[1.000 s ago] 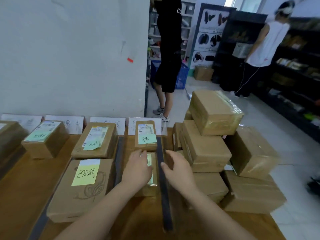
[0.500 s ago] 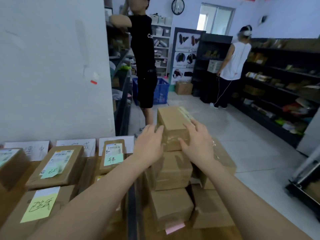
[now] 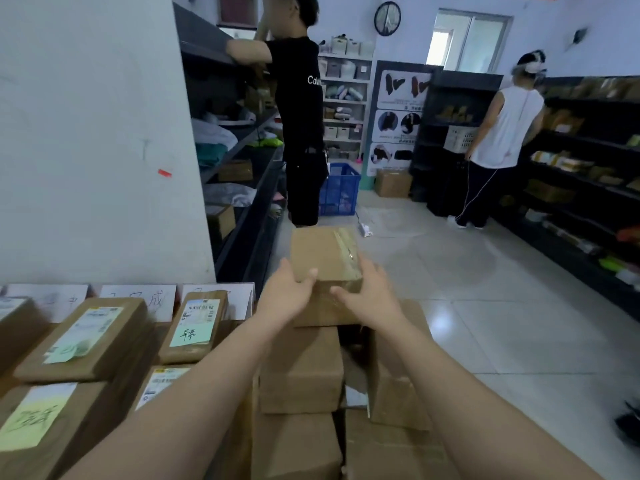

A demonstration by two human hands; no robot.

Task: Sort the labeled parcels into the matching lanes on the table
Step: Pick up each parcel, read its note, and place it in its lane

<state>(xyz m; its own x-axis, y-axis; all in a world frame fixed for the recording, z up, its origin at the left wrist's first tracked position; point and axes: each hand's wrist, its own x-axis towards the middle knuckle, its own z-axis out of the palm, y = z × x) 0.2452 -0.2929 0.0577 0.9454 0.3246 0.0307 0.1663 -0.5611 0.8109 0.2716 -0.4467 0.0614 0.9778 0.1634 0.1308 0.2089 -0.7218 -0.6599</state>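
Note:
A taped brown parcel point(image 3: 323, 258) sits at the top of a stack of plain cardboard parcels point(image 3: 301, 368). My left hand point(image 3: 287, 294) grips its left side, thumb on the near face. My right hand point(image 3: 367, 292) grips its right side, fingers wrapped over the taped edge. Its label is not visible. To the left, sorted parcels lie in lanes: one with a green note point(image 3: 195, 325), one with a white shipping label point(image 3: 86, 336), and a near one with a yellow-green note point(image 3: 34, 420). White lane signs point(image 3: 138, 301) stand at the back of the table.
A white wall point(image 3: 86, 133) rises behind the lanes. Two people stand beyond the table: one in black point(image 3: 301, 109) at the left shelves, one in white point(image 3: 498, 133) at the dark shelves on the right. A blue crate point(image 3: 339, 188) sits on the tiled floor.
My hands left the small parcel in the lane and went to the top box of the stack. Both now grip it, and it sits slightly raised and turned compared with half a second ago.

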